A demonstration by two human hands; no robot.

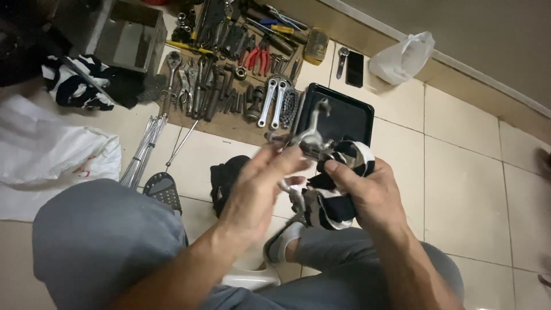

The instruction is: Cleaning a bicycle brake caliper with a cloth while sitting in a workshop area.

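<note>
While the right hand (pixel 367 192) grips a striped rag (pixel 344 183), the left hand (pixel 261 183) seemingly pinches the metal part (pixel 307 140).

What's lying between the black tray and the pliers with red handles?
In the head view, two silver crank arms and a coiled chain lie between the black tray and red-handled pliers.

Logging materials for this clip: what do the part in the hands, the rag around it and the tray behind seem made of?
Part: looks like bare silver metal, from its bright sheen. Rag: soft woven cloth, black and white stripes, folds and drapes. Tray: black, smooth and slightly glossy; plastic or coated metal, unclear.
</note>
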